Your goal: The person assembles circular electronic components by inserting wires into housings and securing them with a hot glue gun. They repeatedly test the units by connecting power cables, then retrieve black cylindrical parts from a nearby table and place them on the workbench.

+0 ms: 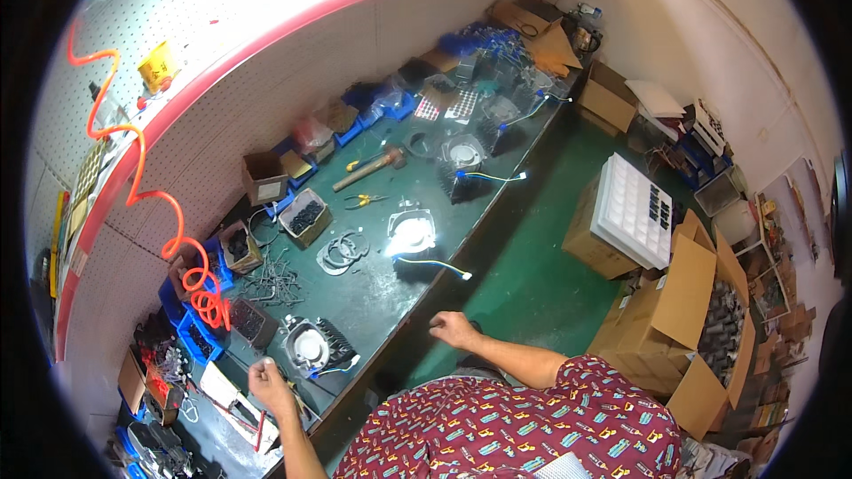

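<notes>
My left hand (271,383) is over the near left part of the workbench (390,302), its fingers pinched together. Whatever they hold, if anything, is too small to make out. Close by on its right lies a black finned lamp housing (312,348) with a round white middle and a short cable with a white plug. My right hand (454,330) hovers just off the bench's front edge, fingers curled; their inner side is hidden. A second housing (413,234), brightly lit, sits farther along the bench with its cable toward the edge.
More housings (463,156) stand farther back, past a hammer (371,168) and yellow pliers (364,201). Flat metal rings (343,252) lie mid-bench. Parts bins (305,218) line the wall. An orange coiled hose (182,239) hangs left. Cartons (661,319) and a white tray (632,211) stand right.
</notes>
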Demonstrator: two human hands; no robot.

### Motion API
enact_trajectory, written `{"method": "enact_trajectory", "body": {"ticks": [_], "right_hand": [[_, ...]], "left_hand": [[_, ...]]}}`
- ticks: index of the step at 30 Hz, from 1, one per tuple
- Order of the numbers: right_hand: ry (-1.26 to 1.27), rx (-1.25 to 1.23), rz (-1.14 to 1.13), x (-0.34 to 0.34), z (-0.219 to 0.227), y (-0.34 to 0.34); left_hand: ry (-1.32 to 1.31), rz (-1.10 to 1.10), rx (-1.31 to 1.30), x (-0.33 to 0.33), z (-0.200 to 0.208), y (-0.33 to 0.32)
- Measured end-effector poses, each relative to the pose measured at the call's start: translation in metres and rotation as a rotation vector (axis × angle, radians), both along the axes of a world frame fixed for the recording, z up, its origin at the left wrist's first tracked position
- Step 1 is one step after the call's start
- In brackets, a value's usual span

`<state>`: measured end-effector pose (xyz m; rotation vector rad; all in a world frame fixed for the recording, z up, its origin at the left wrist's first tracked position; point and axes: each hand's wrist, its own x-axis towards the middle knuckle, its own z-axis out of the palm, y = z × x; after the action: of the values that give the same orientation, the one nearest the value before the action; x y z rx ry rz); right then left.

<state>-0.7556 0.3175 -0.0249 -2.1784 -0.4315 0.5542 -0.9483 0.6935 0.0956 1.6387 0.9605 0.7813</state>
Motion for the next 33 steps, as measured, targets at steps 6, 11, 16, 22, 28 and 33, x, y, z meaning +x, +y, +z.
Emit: {"method": "enact_trajectory", "body": {"ticks": [6, 11, 16, 22, 28, 33], "right_hand": [[0.045, -0.228, -0.253, 0.025, -0.070, -0.214], [0.151, -0.474, -0.409, 0.054, -0.073, -0.373], [0.324, -0.121, -0.911, 0.070, -0.049, -0.470], [0.366, -0.080, -0.891, 0.024, -0.071, -0.528], [0.504, -0.386, -0.714, 0.056, 0.013, -0.486], [0.543, -0.369, -0.668, 0.103, 0.030, -0.480]], "left_hand": [[-0.006, -0.330, 0.184, 0.149, 0.093, -0.084], [0.057, -0.627, 0.466, 0.318, 0.087, -0.153], [0.201, -0.772, 0.589, 0.478, 0.053, -0.188], [0.422, -0.837, 0.612, 0.621, -0.006, -0.205], [0.579, -0.857, 0.594, 0.687, -0.079, -0.184], [0.757, -0.909, 0.516, 0.715, -0.046, -0.217]]}}
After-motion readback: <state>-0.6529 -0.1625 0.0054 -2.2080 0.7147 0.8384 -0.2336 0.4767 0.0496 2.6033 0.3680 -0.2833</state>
